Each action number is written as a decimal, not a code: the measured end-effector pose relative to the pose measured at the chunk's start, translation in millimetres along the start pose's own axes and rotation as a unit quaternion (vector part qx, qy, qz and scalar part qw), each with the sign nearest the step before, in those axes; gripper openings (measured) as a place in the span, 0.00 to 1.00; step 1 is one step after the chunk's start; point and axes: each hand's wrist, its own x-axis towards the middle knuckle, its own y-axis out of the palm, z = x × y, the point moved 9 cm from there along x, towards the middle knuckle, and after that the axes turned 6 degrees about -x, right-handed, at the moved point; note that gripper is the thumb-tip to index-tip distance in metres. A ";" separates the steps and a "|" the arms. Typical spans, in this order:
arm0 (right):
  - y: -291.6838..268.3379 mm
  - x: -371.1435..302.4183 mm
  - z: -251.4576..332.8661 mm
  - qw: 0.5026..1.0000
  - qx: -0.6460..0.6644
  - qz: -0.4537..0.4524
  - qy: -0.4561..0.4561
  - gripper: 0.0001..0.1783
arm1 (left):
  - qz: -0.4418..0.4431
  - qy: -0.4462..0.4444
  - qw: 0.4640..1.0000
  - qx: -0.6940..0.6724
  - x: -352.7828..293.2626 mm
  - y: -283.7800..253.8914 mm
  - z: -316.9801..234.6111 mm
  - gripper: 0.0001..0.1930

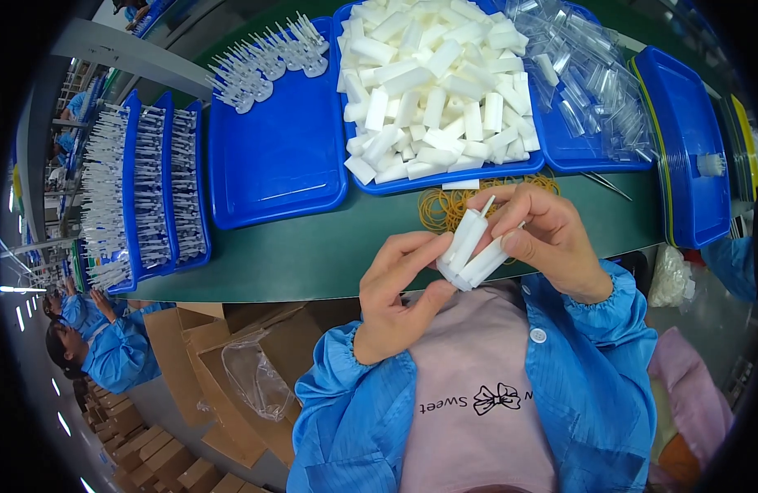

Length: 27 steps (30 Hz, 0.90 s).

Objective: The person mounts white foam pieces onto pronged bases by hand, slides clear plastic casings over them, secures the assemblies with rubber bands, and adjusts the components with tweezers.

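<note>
In front of my chest I hold a white plastic piece (454,278) with a rounded clear-looking base. Two white foam sleeves stand up from it side by side, and a thin white rod (487,205) pokes out of the nearer-left one. My left hand (399,292) is closed round the base and the left sleeve, thumb below and fingers above. At the other end, my right hand (551,234) pinches the top of the right sleeve (487,261) between thumb and fingers. Just beyond the hands, a heap of yellow rubber bands (440,209) lies on the green table (313,263).
A blue tray (342,123) heaped with white foam pieces stands ahead. Left of it, another blue tray (272,181) carries several rodded white pieces; further left are full trays (175,222). At right are clear plastic tubes (592,99), tweezers (609,186) and stacked trays (683,164).
</note>
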 end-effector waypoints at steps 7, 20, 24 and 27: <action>-6.3 -1.6 24.9 0.945 -0.302 -0.035 -0.121 0.07 | 0.023 -0.099 0.986 -0.131 -1.3 18.5 28.1 0.27; -166.6 -5.8 33.1 0.570 -0.757 -0.315 -0.053 0.23 | -0.022 -0.308 0.789 -0.532 -16.3 32.0 69.6 0.30; -164.8 -3.9 20.7 0.634 -0.717 -0.285 -0.051 0.22 | -0.003 -0.294 0.767 -0.570 -14.7 39.9 57.7 0.32; -160.2 -15.0 33.5 0.671 -0.653 -0.328 -0.126 0.22 | 0.022 -0.292 0.807 -0.513 -17.8 35.3 58.8 0.33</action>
